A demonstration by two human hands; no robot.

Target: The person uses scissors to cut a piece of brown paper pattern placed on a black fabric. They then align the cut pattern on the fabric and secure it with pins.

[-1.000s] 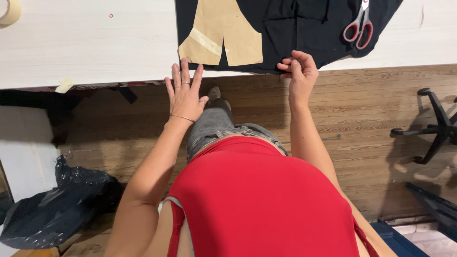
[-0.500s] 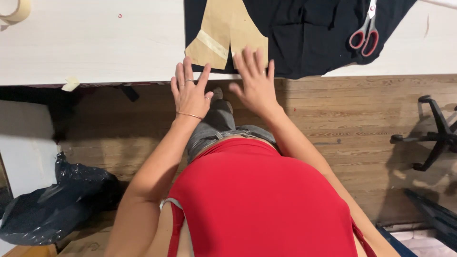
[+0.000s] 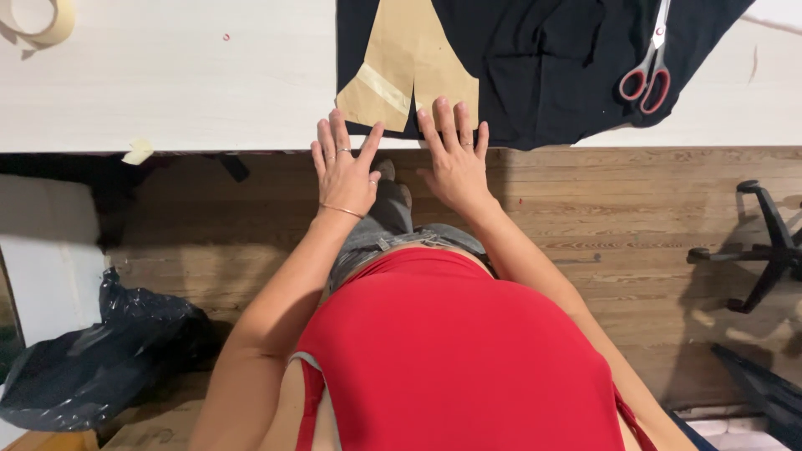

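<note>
- The left hand (image 3: 344, 167) is lying flat and open, fingers spread, gripping nothing, at the near edge of the white surface (image 3: 167, 75).
- Its fingertips are reaching the bottom left corner of the tan paper pattern (image 3: 409, 71); whether they are pressing on it cannot be told.
- The right hand (image 3: 455, 159) is also lying flat and open, fingers spread, holding nothing.
- Its fingertips are resting over the near edge of the black fabric (image 3: 543, 67), just at the bottom right corner of the pattern.
- The two hands are sitting side by side, slightly apart, with the thumbs pointing toward each other.
- The pattern is lying on top of the fabric, its lower end at the surface's near edge and its upper end running out of view.
- A lighter strip is crossing the pattern's lower left part at a slant.
- The fabric is covering the far right part of the surface.
- Red-handled scissors (image 3: 646, 71) are lying on the fabric, well to the right of the hands.
- A tape roll (image 3: 42, 21) is sitting at the far left corner of the surface.
- A black bag (image 3: 92, 359) is lying on the wooden floor at the left, and a chair base (image 3: 764, 250) is standing at the right.
</note>
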